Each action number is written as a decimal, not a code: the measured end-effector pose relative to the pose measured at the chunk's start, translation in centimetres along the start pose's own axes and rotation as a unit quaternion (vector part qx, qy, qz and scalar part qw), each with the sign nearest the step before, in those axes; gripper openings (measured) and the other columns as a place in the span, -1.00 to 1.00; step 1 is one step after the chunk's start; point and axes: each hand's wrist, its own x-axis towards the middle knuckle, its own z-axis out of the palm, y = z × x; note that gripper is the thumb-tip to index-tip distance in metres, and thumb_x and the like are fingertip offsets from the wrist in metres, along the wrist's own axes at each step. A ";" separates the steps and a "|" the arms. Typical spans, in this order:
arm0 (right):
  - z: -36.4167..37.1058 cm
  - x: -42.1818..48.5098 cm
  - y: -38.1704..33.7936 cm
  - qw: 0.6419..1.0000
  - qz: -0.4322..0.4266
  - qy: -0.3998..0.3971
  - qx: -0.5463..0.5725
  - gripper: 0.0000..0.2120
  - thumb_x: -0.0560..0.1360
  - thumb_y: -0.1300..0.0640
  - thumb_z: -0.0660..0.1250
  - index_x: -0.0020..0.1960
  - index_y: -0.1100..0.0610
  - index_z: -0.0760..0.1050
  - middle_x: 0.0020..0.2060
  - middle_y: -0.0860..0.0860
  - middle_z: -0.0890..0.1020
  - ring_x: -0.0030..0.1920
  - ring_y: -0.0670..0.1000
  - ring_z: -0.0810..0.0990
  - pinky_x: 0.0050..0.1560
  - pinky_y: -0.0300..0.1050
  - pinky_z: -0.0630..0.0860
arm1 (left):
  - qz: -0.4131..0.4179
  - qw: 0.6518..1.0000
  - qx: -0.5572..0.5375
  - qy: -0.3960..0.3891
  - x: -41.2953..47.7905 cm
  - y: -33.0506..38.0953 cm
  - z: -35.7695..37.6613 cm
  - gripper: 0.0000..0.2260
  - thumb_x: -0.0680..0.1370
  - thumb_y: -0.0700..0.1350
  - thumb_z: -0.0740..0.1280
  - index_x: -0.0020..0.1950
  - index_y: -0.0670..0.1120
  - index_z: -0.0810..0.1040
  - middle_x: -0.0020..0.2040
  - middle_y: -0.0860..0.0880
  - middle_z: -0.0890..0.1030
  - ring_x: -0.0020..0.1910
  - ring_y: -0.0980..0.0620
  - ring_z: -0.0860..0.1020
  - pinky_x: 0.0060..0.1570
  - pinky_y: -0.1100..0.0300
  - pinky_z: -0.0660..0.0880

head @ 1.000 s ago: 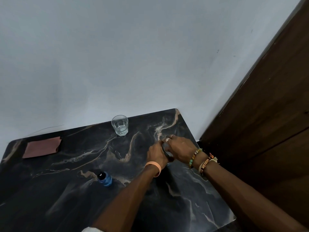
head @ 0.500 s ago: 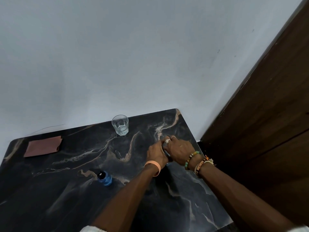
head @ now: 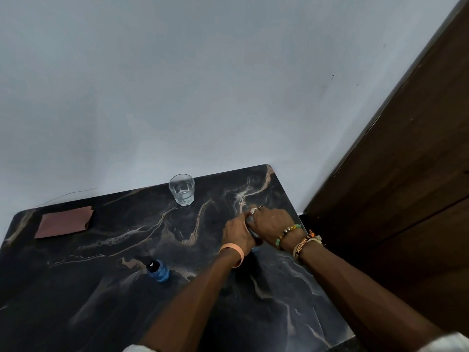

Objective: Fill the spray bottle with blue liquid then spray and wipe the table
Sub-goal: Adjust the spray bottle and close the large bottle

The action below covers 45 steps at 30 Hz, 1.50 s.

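Two hands met at the right middle of the frame. The left hand (head: 237,232) wore one peach wristband, the right hand (head: 272,224) several beaded and thread bracelets and two rings. Their fingers were curled tight round one spray bottle (head: 249,221), which stood on the counter (head: 101,288) between them. It was almost wholly hidden, with only a dark sliver showing.

One blue bottle (head: 158,270) with a dark cap stood left of the forearms, at lower centre. One glass (head: 182,189) holding a little clear liquid stood near the counter's far edge. One brown cloth (head: 63,221) lay flat at the counter's upper left corner, well apart from the rest.

The counter was black, marbled with pale and tan veins. A plain grey-white wall (head: 177,97) filled the upper frame, and a dark brown wooden door (head: 406,199) ran down the right side.
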 end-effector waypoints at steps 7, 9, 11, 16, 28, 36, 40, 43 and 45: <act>0.0 0.4 0.7 0.998 -0.049 -0.023 0.027 -0.63 0.60 -0.08 0.18 0.32 0.10 0.37 0.05 0.11 0.57 -0.06 0.16 0.62 -0.25 -0.04 0.48 | 0.005 1.000 -0.002 0.004 -0.2 -0.4 -0.2 -0.42 0.21 -0.03 0.59 0.20 0.12 0.52 -0.02 0.02 0.69 0.01 0.02 0.65 0.10 0.17 0.56; 0.4 0.1 0.1 0.999 -0.031 -0.006 -0.038 -0.64 0.63 -0.03 0.16 0.33 0.15 0.36 -0.01 0.10 0.58 -0.10 0.15 0.64 -0.33 -0.05 0.43 | 0.003 1.000 -0.010 0.004 -0.2 -0.1 -0.1 -0.42 0.23 -0.06 0.60 0.21 0.11 0.53 -0.01 0.00 0.69 0.02 0.00 0.65 0.13 0.12 0.56; 0.4 0.2 -0.7 1.000 0.027 0.007 -0.013 -0.69 0.64 -0.01 0.11 0.24 0.17 0.39 -0.05 0.08 0.61 -0.13 0.13 0.64 -0.34 -0.08 0.38 | 0.003 1.000 -0.017 0.004 -0.2 -0.1 -0.1 -0.35 0.20 -0.10 0.62 0.25 0.11 0.53 0.00 -0.01 0.69 0.03 -0.01 0.65 0.14 0.09 0.57; 0.7 0.7 0.2 0.995 0.028 0.003 0.099 -0.66 0.63 -0.09 0.04 0.15 0.14 0.41 -0.16 0.03 0.57 -0.16 0.13 0.63 -0.29 -0.08 0.43 | 0.008 1.000 0.001 -0.003 -0.1 -0.3 -0.2 -0.32 0.21 -0.06 0.62 0.30 0.11 0.50 0.02 0.01 0.69 0.05 0.02 0.64 0.13 0.19 0.52; 1.1 1.2 1.1 0.993 -0.048 -0.022 0.109 -0.71 0.63 -0.04 0.13 0.21 0.12 0.42 0.01 0.10 0.56 -0.08 0.12 0.60 -0.25 -0.09 0.43 | 0.000 1.000 0.018 -0.005 0.3 -0.4 -0.2 -0.57 0.21 -0.04 0.60 0.02 0.08 0.57 -0.10 0.03 0.68 -0.07 0.02 0.65 0.03 0.17 0.59; 0.1 1.8 1.2 0.984 -0.049 -0.088 0.149 -0.54 0.49 -0.01 0.38 0.30 0.09 0.33 0.15 0.11 0.46 0.08 0.16 0.57 0.01 0.02 0.56 | -0.015 1.000 0.021 -0.017 0.5 -0.5 -0.4 -0.51 0.21 -0.02 0.62 0.09 0.05 0.56 -0.02 0.01 0.67 0.02 0.00 0.63 0.07 0.18 0.53; 1.1 1.5 1.4 0.993 -0.092 -0.043 0.064 -0.66 0.58 -0.08 0.24 0.26 0.09 0.45 0.12 0.10 0.48 0.07 0.11 0.57 -0.09 -0.06 0.54 | 0.010 1.000 0.012 -0.010 0.4 -0.5 -0.5 -0.41 0.21 -0.04 0.61 0.21 0.13 0.54 -0.01 0.04 0.68 0.03 0.03 0.63 0.05 0.28 0.47; 1.6 1.4 0.7 0.995 0.003 -0.011 0.104 -0.66 0.58 -0.16 0.14 0.13 0.08 0.46 0.00 0.07 0.59 -0.14 0.07 0.58 -0.26 -0.11 0.41 | 0.026 0.999 0.016 -0.014 0.4 -0.5 -0.5 -0.31 0.23 -0.04 0.61 0.32 0.16 0.48 0.03 0.03 0.69 0.08 0.05 0.62 0.18 0.19 0.52; 1.6 1.7 0.9 0.995 -0.009 -0.018 0.102 -0.64 0.57 -0.19 0.14 0.10 0.08 0.45 -0.02 0.07 0.60 -0.15 0.08 0.58 -0.25 -0.12 0.39 | 0.017 1.000 0.017 -0.014 0.3 -0.5 -0.6 -0.36 0.24 -0.02 0.61 0.28 0.15 0.50 0.04 0.03 0.68 0.08 0.05 0.62 0.18 0.16 0.54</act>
